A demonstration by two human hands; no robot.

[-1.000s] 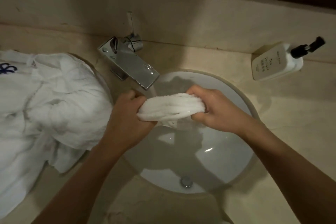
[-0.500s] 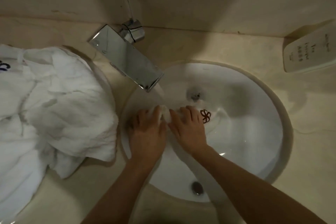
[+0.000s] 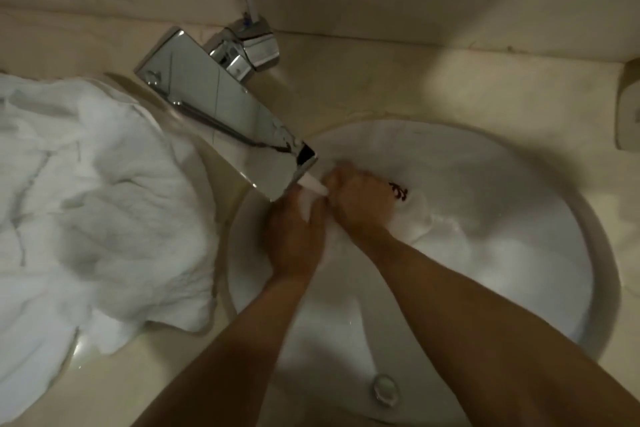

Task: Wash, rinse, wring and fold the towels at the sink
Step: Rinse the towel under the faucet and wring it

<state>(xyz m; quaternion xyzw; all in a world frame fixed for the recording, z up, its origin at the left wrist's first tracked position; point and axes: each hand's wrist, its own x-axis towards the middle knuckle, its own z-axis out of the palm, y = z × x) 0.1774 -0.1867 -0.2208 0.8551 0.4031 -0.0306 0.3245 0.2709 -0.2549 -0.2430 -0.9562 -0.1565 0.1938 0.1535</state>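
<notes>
A white towel (image 3: 450,229) with a dark embroidered mark (image 3: 398,191) lies spread in the round white sink (image 3: 595,253). My left hand (image 3: 294,239) and my right hand (image 3: 360,201) are side by side in the basin under the spout, fingers curled into a bunched part of the towel. Water (image 3: 313,188) runs from the chrome faucet (image 3: 225,114) onto the cloth between the two hands. Blur hides the fingertips.
A heap of white towels (image 3: 93,201) lies on the beige counter (image 3: 381,87) left of the sink. The corner of a soap dispenser (image 3: 628,107) shows at the right edge. The overflow fitting (image 3: 383,388) sits at the basin's near wall.
A second ago both hands held the rolled towel up above the basin. Since then they have lowered it into the sink, where it lies spread, and they have moved up under the spout.
</notes>
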